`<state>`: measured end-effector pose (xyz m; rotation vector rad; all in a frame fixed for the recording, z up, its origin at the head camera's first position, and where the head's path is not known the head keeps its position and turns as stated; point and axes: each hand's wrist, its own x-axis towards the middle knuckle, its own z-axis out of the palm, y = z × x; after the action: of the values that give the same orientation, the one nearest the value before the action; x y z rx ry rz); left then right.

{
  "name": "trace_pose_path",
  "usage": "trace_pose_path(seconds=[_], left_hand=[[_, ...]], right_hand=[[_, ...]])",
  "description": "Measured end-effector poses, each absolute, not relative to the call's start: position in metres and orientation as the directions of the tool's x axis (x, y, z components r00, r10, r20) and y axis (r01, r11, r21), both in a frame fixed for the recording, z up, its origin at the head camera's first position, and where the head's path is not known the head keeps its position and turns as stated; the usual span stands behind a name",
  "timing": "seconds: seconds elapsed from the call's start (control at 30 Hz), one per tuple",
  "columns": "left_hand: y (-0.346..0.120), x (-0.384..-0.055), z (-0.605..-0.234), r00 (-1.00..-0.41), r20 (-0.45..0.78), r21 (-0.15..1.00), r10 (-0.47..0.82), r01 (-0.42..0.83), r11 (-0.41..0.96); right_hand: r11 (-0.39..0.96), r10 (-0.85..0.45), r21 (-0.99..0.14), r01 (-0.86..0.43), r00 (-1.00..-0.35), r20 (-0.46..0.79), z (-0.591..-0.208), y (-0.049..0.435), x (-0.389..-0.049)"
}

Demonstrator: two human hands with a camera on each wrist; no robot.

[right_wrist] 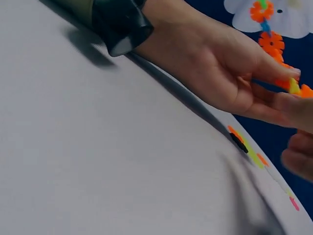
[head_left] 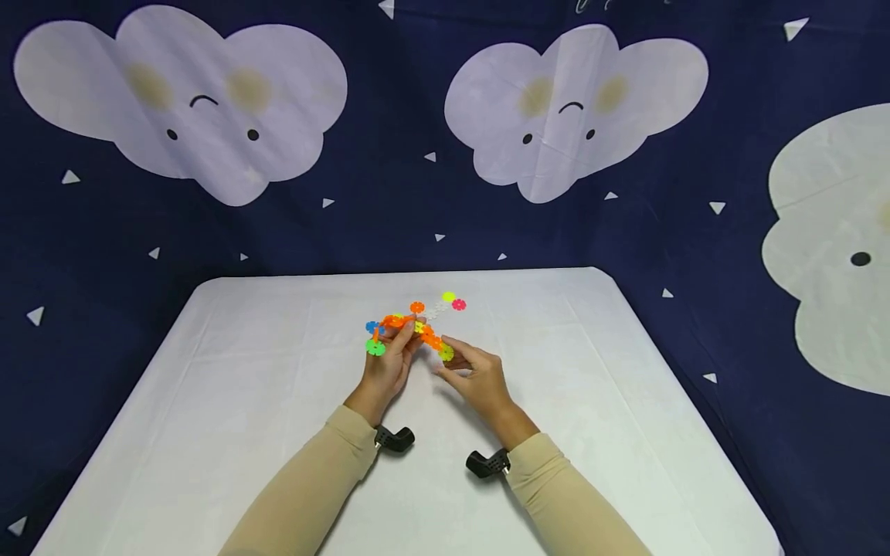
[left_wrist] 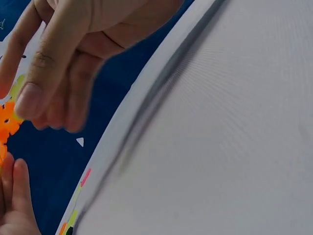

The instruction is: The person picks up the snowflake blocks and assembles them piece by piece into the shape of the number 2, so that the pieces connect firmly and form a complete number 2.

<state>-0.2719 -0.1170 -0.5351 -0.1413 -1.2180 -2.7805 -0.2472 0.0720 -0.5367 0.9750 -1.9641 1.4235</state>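
Observation:
My left hand (head_left: 389, 369) grips a chain of interlocking plastic snowflake discs (head_left: 396, 321), mostly orange, its thumb pressed on the middle. A blue disc (head_left: 372, 327) and a green disc (head_left: 375, 348) are at the chain's left end. At the right end, the fingers of my right hand (head_left: 482, 380) pinch a yellow-green disc (head_left: 446, 353). The left wrist view shows the right hand (left_wrist: 63, 58) large, its thumb beside that disc (left_wrist: 17, 87) and the orange discs (left_wrist: 9, 120). In the right wrist view, the left hand (right_wrist: 210, 63) holds the chain close to the right fingertips (right_wrist: 296, 112).
Loose discs lie on the white-covered table (head_left: 229, 371) beyond the hands: orange (head_left: 417, 307), yellow (head_left: 449, 296), pink (head_left: 459, 305) and several pale ones (head_left: 436, 310). A dark blue cloth with clouds (head_left: 389, 232) hangs behind the far edge. Black wrist cameras (head_left: 396, 440) project inward from both wrists.

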Motion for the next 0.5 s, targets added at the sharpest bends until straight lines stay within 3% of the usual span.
trace_pose_path(seconds=[0.13, 0.23, 0.5], left_hand=[[-0.122, -0.275, -0.535, -0.990, 0.062, 0.692, -0.130, 0.136, -0.709], [-0.125, -0.277, -0.535, -0.984, 0.028, 0.663, -0.178, 0.152, -0.733], [-0.127, -0.277, -0.536, -0.986, 0.042, 0.675, -0.163, 0.148, -0.723]], right_hand=[[0.100, -0.366, -0.761, -0.641, -0.735, 0.571, -0.540, 0.083, -0.256], [0.136, -0.391, -0.832, -0.537, -0.801, 0.453, -0.539, 0.091, -0.263], [0.584, -0.318, -0.668, -0.460, -0.888, 0.333, -0.541, 0.097, -0.293]])
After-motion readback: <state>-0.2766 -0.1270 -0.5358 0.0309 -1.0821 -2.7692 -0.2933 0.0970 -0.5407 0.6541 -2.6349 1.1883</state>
